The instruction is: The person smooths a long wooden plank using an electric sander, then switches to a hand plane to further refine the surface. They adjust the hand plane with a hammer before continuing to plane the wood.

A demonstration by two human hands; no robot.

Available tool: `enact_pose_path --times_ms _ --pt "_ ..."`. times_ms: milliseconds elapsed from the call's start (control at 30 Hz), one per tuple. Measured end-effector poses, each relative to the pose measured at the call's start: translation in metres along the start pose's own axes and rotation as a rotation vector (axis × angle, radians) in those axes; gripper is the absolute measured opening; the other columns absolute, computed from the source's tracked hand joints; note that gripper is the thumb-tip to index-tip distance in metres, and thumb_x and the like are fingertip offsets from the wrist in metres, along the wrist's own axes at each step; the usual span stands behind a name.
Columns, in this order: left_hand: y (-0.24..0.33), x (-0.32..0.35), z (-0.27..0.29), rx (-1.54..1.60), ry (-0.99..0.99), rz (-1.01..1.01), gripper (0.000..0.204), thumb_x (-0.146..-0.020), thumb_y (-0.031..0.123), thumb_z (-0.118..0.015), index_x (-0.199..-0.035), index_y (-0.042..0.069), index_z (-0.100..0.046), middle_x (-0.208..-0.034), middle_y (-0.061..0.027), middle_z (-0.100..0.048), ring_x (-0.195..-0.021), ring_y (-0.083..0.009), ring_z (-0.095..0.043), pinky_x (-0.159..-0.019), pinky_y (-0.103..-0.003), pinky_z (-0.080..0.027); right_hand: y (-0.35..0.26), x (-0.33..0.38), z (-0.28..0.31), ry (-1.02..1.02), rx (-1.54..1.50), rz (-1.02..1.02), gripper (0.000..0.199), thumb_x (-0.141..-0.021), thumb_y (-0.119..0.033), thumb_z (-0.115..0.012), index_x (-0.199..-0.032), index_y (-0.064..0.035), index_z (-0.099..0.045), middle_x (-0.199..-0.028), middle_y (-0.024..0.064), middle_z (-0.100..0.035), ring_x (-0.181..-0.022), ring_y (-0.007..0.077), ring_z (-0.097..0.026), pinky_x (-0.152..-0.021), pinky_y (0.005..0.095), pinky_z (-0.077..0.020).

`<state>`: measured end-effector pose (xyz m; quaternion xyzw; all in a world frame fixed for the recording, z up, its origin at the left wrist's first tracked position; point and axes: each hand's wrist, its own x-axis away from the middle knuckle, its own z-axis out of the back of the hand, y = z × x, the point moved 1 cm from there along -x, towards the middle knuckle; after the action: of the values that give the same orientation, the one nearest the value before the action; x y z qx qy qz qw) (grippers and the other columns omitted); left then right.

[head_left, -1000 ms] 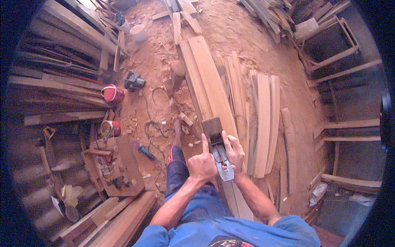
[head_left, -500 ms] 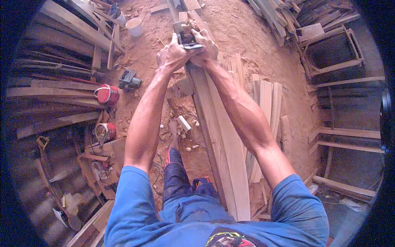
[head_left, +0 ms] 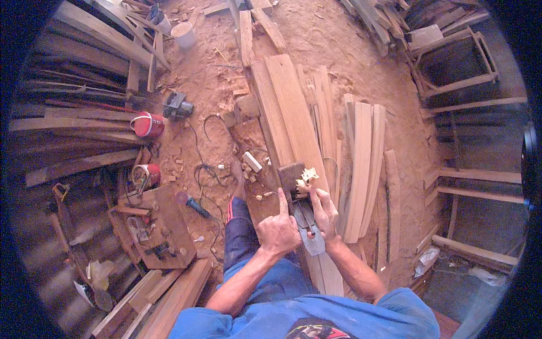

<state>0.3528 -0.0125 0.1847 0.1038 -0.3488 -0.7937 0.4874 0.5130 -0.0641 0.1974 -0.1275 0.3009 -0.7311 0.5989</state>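
A hand plane with a dark front block and a grey metal rear plate rests on a pale wooden plank, close to my body. My left hand grips its left side, index finger stretched forward along it. On the other side my right hand is wrapped around the plane, fingers bent. Curled wood shavings stick out of the plane's mouth, ahead of my hands. The plank lies beside another board on a long bench-like timber, running away from me. The plane's underside is hidden.
To the right lie several loose boards. At left are a power tool, red buckets, an angle grinder with a cord, and a wooden box. Timber stacks line the left wall; sawdust covers the floor.
Both hands have drawn the plane back from the far end of the plank to near my body. My arms are now bent, and the planks' far part is uncovered.
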Motion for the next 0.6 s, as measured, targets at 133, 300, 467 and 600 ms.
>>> enact_pose_path --times_ms 133,300,467,600 --pt "-0.006 -0.201 0.086 -0.17 0.155 0.026 0.078 -0.086 0.016 -0.064 -0.155 -0.006 -0.034 -0.089 -0.0278 -0.069 -0.074 -0.0397 -0.068 -0.071 -0.055 -0.054 -0.012 -0.217 -0.03 0.35 0.139 0.388 0.053 -0.089 0.002 -0.06 -0.143 -0.0015 -0.059 -0.127 0.0169 -0.063 -0.104 0.0385 -0.067 -0.091 0.0462 -0.0563" --pt "-0.029 -0.51 0.252 0.025 0.443 -0.052 0.066 -0.088 0.061 -0.066 -0.129 0.01 -0.063 -0.101 -0.0203 -0.077 -0.1 -0.0405 -0.074 -0.087 -0.054 -0.056 -0.024 -0.583 -0.078 0.28 0.147 0.279 0.051 -0.086 -0.042 -0.072 -0.125 -0.0088 -0.067 -0.112 0.0182 -0.068 -0.096 0.0354 -0.071 -0.082 0.0463 -0.0579" --pt "-0.051 -0.518 0.246 0.033 0.451 -0.184 0.067 -0.088 0.053 -0.063 -0.134 0.005 -0.055 -0.096 -0.0293 -0.074 -0.098 -0.0478 -0.072 -0.088 -0.058 -0.056 0.009 -0.591 -0.094 0.398 0.147 0.385 0.068 -0.079 -0.037 -0.077 -0.139 -0.0111 -0.062 -0.115 0.0143 -0.064 -0.09 0.0355 -0.071 -0.079 0.0473 -0.0582" --pt "-0.036 -0.458 0.237 -0.142 0.095 0.023 0.094 -0.09 0.043 -0.058 -0.155 -0.015 -0.022 -0.091 -0.0315 -0.073 -0.088 -0.0479 -0.073 -0.081 -0.058 -0.057 -0.006 -0.522 -0.087 0.221 0.11 0.207 0.07 -0.078 -0.035 -0.078 -0.142 -0.013 -0.061 -0.116 0.0123 -0.062 -0.093 0.0351 -0.07 -0.08 0.0456 -0.0565"
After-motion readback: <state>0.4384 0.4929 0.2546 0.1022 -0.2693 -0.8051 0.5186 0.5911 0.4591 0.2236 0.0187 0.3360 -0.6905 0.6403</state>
